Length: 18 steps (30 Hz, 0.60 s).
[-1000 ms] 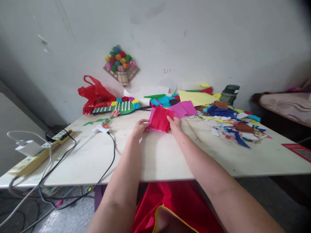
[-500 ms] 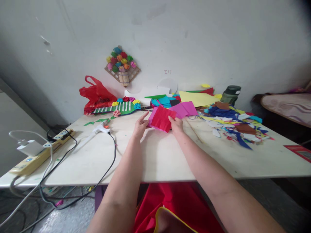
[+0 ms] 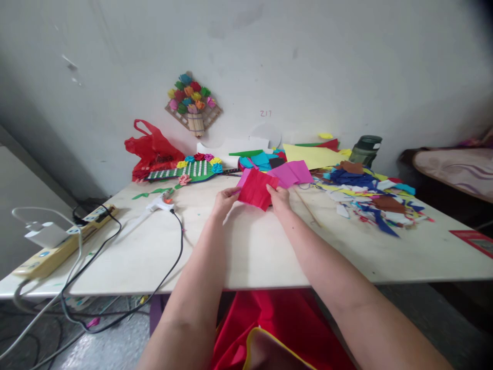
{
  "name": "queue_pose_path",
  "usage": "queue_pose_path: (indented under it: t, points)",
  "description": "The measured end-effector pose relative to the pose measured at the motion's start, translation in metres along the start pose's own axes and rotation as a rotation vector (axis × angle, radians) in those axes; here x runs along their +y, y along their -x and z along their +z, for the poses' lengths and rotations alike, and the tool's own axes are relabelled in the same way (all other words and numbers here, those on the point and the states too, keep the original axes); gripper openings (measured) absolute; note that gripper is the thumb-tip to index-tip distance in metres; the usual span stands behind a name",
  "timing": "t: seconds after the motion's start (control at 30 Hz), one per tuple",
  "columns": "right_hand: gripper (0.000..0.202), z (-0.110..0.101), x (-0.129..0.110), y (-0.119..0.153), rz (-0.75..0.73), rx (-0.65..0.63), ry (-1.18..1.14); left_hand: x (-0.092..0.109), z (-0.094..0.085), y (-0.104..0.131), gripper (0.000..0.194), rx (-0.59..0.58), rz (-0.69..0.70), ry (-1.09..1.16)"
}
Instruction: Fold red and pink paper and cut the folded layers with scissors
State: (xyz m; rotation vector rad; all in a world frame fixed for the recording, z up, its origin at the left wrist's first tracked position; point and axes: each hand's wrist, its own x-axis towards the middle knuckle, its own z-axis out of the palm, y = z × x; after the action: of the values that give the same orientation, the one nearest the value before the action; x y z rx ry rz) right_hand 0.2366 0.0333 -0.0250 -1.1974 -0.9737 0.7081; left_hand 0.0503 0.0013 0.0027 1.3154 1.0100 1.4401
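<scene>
Paper stack (image 3: 256, 189): between left hand (image 3: 227, 200) and right hand (image 3: 279, 198)
Power strip (image 3: 33, 266): table's (image 3: 264, 252) left
Scrap heap (image 3: 388, 204): table's right
Bottle (image 3: 363, 154): behind scrap heap

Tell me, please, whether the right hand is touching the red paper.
Touching: in the head view, the right hand has its thumb on the red paper.

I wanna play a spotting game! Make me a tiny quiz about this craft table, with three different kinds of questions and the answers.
1. The top paper between the left hand and right hand is: A blue, B red or C green?
2. True or false: the plastic bag is left of the bottle.
3. Fill in the blank: the flower decoration is up against the ____.

Key: 1 B; 2 true; 3 wall.
</scene>
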Motion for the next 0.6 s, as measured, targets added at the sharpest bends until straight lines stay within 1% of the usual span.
queue_pose_path:
  t: [0.1,0.2,0.43,0.5,0.6]
  points:
    - [0.029,0.000,0.000,0.000,0.007,-0.004,-0.008,-0.002,-0.001,-0.002,0.040,0.070,0.003,-0.018]
    - [0.029,-0.001,0.000,-0.001,0.013,-0.003,-0.019,-0.005,-0.007,-0.008,0.044,0.160,0.020,-0.001]
    - [0.027,-0.007,0.001,-0.010,0.021,0.039,-0.075,-0.007,-0.032,-0.015,0.054,0.497,0.027,0.028]
    - [0.027,-0.010,0.000,-0.011,0.037,0.059,-0.110,-0.007,-0.038,-0.015,0.051,0.555,0.036,0.025]
    - [0.027,-0.013,-0.004,-0.012,0.066,0.082,-0.191,-0.010,-0.048,-0.016,0.043,0.589,0.041,-0.044]
